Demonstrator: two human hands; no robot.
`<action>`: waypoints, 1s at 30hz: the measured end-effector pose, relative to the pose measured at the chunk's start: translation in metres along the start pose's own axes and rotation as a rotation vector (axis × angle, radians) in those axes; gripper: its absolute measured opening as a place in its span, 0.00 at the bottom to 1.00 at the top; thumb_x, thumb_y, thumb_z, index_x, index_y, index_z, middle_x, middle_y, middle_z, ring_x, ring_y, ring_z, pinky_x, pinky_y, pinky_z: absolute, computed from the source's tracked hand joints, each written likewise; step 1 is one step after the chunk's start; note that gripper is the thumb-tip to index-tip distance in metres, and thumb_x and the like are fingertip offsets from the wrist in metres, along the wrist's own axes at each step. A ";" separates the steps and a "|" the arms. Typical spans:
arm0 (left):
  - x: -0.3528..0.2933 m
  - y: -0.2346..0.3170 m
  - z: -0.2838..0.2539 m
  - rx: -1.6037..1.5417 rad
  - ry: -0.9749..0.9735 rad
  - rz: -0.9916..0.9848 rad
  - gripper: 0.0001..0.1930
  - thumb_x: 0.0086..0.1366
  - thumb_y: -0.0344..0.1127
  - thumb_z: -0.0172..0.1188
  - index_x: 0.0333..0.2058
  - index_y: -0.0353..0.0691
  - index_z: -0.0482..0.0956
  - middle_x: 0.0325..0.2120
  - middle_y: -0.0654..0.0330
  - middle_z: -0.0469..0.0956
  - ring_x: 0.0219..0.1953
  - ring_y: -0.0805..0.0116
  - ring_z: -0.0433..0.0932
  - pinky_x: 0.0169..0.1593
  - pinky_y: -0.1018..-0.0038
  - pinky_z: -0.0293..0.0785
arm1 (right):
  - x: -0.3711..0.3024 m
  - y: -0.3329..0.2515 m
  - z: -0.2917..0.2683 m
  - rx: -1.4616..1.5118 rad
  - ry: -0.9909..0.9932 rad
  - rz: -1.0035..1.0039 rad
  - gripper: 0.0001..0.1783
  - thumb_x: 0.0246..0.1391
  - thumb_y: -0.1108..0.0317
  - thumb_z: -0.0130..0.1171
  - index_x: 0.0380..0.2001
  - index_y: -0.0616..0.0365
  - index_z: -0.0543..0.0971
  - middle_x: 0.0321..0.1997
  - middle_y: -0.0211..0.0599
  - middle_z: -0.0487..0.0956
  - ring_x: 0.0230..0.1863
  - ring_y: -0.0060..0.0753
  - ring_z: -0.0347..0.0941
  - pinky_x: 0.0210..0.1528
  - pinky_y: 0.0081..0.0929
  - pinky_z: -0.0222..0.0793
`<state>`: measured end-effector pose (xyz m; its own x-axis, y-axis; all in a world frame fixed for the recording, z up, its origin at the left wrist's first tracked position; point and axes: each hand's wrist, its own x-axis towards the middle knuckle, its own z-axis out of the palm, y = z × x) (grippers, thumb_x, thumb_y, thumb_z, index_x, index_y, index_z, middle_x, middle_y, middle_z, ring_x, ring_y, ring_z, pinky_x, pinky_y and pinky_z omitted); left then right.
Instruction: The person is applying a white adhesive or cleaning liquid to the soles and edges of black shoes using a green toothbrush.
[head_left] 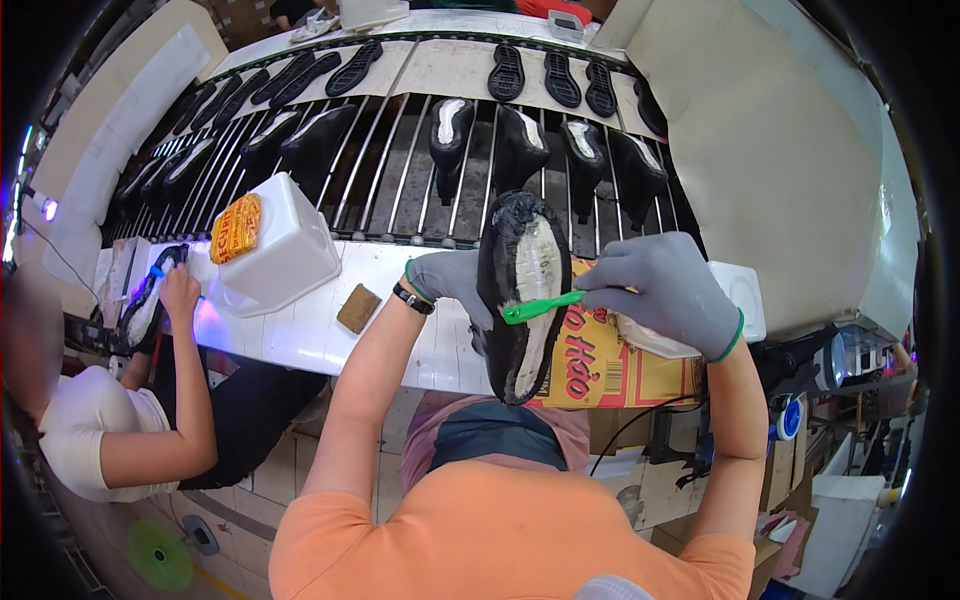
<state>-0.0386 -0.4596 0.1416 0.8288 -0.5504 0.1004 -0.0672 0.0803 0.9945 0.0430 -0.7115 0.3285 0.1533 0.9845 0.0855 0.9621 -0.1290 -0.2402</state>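
Note:
My left hand (452, 282), in a grey glove, grips a black shoe upper (492, 345) from its left side and holds it up with the underside facing me. A whitish strip runs down the middle of that underside. In my gloved right hand (655, 287) is a green brush (545, 305), pinched between thumb and fingers. Its head lies across the underside near the lower middle; bristles are hidden. Below the right hand, a white plastic dish (655, 340) is partly covered by the glove.
A roller conveyor (400, 165) ahead carries several black uppers (452, 135) and, farther back, several soles (507, 72). On the white table stand a white container (285, 250) and a brown block (358, 308). Yellow cardboard (650, 380) lies right. A co-worker (110, 430) handles a shoe at left.

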 end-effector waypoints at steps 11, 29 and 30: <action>-0.018 -0.026 -0.011 0.036 0.083 0.057 0.48 0.32 0.27 0.81 0.58 0.35 0.71 0.55 0.55 0.75 0.57 0.63 0.73 0.64 0.65 0.62 | -0.021 0.033 0.060 0.393 0.044 0.141 0.08 0.45 0.72 0.69 0.32 0.60 0.84 0.28 0.37 0.82 0.29 0.27 0.78 0.34 0.27 0.71; -0.019 -0.073 0.056 -0.710 1.114 0.244 0.39 0.70 0.65 0.39 0.66 0.38 0.57 0.62 0.54 0.65 0.59 0.61 0.69 0.62 0.66 0.66 | -0.151 0.058 0.164 -0.488 0.161 0.963 0.05 0.53 0.67 0.56 0.29 0.56 0.74 0.29 0.44 0.77 0.34 0.49 0.77 0.36 0.42 0.72; -0.018 -0.073 0.055 -0.670 1.127 0.240 0.39 0.70 0.65 0.39 0.66 0.37 0.56 0.62 0.53 0.64 0.60 0.61 0.68 0.62 0.66 0.66 | -0.149 0.058 0.165 -0.483 0.155 0.962 0.05 0.53 0.67 0.56 0.29 0.56 0.74 0.29 0.44 0.77 0.34 0.49 0.77 0.36 0.42 0.72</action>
<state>-0.0791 -0.5017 0.0691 0.8602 0.4923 -0.1327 -0.2600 0.6473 0.7165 0.0391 -0.8455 0.1419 0.8841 0.4248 0.1947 0.4058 -0.9045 0.1311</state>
